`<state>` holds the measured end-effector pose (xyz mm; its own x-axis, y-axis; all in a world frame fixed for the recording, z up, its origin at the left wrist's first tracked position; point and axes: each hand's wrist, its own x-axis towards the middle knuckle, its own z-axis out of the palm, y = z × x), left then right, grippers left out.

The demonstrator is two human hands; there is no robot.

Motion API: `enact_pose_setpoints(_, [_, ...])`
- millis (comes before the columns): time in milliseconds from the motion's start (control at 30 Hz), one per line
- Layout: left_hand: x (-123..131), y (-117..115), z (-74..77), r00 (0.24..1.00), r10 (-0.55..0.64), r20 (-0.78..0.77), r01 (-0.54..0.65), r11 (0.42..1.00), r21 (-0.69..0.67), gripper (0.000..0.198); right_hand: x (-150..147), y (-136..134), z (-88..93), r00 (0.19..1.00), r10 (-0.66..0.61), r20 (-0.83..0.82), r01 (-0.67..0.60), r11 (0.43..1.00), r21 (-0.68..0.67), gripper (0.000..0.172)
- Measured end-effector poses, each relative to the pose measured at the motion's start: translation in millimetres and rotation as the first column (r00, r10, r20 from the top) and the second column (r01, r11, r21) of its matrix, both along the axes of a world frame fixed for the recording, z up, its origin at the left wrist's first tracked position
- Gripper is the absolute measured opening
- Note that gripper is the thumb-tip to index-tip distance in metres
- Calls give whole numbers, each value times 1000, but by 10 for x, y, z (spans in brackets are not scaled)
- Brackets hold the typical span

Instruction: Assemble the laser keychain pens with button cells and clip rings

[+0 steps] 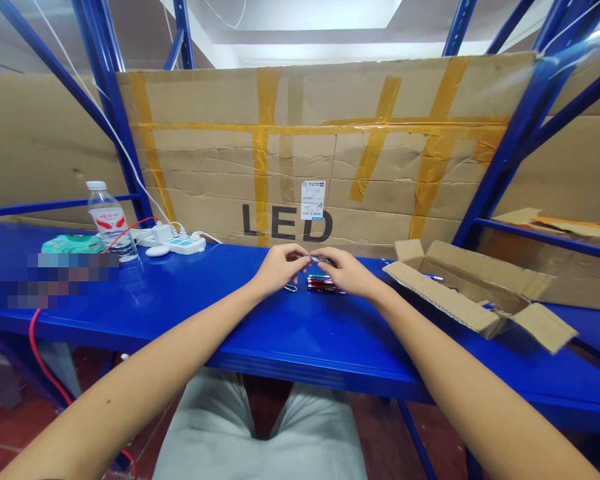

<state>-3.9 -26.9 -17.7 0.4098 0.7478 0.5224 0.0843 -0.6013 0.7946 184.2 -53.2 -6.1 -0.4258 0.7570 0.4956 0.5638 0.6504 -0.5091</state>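
My left hand (pixel 281 268) and my right hand (pixel 347 270) meet above the blue table, fingers closed in a pinch. Between the fingertips is a slim pen (pixel 316 259), mostly hidden by the fingers; its silvery end shows. My left hand is at its left end and my right hand grips the other part. Just below, several shiny pens (pixel 321 284) in red, green and dark colours lie side by side on the table, close to my right hand. A small white loop (pixel 291 288) lies under my left hand.
An open cardboard box (pixel 445 300) with a few pens inside stands at the right. At the left are a water bottle (pixel 111 223), a green tissue pack (pixel 73 244) and a white power strip (pixel 185 244) with cables. A large cardboard panel (pixel 205 173) stands behind the table (pixel 180 307).
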Motion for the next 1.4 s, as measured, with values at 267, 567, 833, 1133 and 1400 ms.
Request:
enact_pose_setpoints(267, [-6, -28, 29, 995, -72, 70, 75, 996, -40, 18, -47, -19, -94, 995, -68, -73, 92, 911, 402, 11])
enact_pose_setpoints(567, [-37, -13, 13, 996, -91, 20, 90, 994, 65, 24, -52, -71, -52, 996, -43, -83, 73, 916, 395, 9])
enact_pose_setpoints(833, [-33, -64, 42, 997, -30, -70, 38, 993, 112, 19, -79, -81, -57, 994, -92, -60, 105, 950, 293, 8])
enact_pose_setpoints(1133, [-49, -88, 84, 998, -32, -56, 39, 991, 131, 21, -28, -60, -56, 993, -24, -115, 59, 948, 313, 9])
enact_pose_setpoints(1400, [-66, -95, 82, 994, 21, -111, 2, 979, 204, 19, -30, -107, -8, 996, -35, -80, 54, 968, 245, 10])
